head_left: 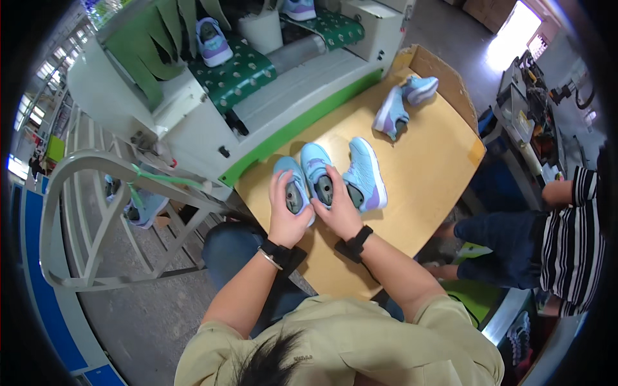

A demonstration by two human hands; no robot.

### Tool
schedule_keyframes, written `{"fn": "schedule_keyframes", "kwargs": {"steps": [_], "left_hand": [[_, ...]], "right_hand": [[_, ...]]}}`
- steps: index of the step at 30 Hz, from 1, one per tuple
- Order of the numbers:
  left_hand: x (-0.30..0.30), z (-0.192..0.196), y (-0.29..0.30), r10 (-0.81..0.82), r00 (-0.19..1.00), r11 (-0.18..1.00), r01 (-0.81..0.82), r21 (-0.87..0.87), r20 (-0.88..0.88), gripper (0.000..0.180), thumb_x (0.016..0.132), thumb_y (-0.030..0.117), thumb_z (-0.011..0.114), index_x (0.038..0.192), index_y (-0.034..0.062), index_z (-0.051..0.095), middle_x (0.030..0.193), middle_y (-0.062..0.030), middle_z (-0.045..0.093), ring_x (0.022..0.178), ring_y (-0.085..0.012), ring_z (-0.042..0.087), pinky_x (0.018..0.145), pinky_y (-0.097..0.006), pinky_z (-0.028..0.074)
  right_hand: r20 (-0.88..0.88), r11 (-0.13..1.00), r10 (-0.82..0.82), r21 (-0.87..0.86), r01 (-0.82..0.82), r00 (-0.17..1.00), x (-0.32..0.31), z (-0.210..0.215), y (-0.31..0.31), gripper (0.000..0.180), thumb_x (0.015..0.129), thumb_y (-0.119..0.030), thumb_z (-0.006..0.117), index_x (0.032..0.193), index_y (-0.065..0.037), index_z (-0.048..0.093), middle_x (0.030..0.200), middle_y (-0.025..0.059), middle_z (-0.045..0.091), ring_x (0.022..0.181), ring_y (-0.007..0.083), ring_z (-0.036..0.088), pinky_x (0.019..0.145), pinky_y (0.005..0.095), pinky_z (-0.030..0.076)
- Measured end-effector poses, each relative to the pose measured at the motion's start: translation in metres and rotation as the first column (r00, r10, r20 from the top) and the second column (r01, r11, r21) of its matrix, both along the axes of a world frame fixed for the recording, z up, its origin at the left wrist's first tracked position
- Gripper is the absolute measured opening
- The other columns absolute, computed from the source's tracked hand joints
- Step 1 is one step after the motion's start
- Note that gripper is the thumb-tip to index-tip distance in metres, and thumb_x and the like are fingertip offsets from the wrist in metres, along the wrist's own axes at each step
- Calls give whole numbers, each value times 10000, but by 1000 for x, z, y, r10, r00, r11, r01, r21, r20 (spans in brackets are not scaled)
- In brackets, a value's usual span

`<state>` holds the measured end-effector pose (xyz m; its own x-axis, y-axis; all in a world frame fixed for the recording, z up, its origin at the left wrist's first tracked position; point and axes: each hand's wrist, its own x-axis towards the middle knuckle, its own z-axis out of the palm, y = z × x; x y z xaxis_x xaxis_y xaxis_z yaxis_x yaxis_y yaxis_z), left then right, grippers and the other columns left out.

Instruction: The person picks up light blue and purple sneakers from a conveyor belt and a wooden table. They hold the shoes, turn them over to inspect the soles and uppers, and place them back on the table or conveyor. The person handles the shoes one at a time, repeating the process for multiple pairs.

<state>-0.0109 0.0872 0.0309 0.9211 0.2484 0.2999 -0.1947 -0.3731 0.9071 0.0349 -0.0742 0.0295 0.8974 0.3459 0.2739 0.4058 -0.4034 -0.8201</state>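
Three small light-blue and purple shoes stand close together on a tan table (425,167). My left hand (287,215) grips the left shoe (290,180) from above, fingers wrapped over its opening. Fingers of my right hand (338,209) curl around the heel and opening of the middle shoe (315,168). Tipped on its side, a third shoe (365,175) lies just right of my right hand, touching the middle one. Both wrists wear dark bands.
Two more shoes (402,103) lie at the table's far end by a cardboard wall (444,77). Beyond stands a white and green conveyor machine (257,83) carrying a shoe (212,42). A person in a striped shirt (573,244) sits at right. A grey metal frame (96,193) is at left.
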Motion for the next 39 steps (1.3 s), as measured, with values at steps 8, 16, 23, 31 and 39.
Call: {"fn": "schedule_keyframes", "kwargs": {"steps": [8,16,23,31,39], "left_hand": [[37,145,49,85,932,993,-106,42,354,777,739,48,706,1459,38,414,1468,-170,417,1377,-320,418,1179,-423,301],[166,176,99,330,853,877,-435,203,405,744,789,123,746,1470,60,449,1495,-213,338,1369,-364,408,1155,-416,345],[130,143,53,293,747,836,-503,220,597,832,857,190,793,1513,-9,320,1541,-216,300,1450,-335,297,1199,-478,253],[66,-12,-107,-166,835,959,260,111,-525,943,824,485,770,1464,-30,307,1458,-305,388,1416,-472,298,1167,-543,242],[78,1,-128,-96,929,977,18,-214,-359,763,713,183,886,1285,40,402,1223,-188,414,1118,-337,490,993,-429,446]], "right_hand": [[-417,854,64,493,167,906,36,106,-17,700,905,-82,679,1502,-92,314,1278,186,593,1099,202,614,928,333,510],[362,955,-12,281,-97,932,257,197,40,515,909,-194,704,1365,-60,505,1290,196,608,1168,295,612,1030,371,468],[385,940,-32,326,-103,922,344,146,3,616,948,-366,686,1431,-28,510,1435,213,528,1336,340,510,1126,395,401],[-12,797,-541,-327,508,841,259,-18,-153,1023,723,-299,736,1610,-221,235,1416,339,435,1305,504,439,1130,535,353],[301,709,-235,-597,374,924,90,39,-181,875,791,-217,784,1549,-97,363,1344,258,523,1237,443,496,1080,477,406]]}}
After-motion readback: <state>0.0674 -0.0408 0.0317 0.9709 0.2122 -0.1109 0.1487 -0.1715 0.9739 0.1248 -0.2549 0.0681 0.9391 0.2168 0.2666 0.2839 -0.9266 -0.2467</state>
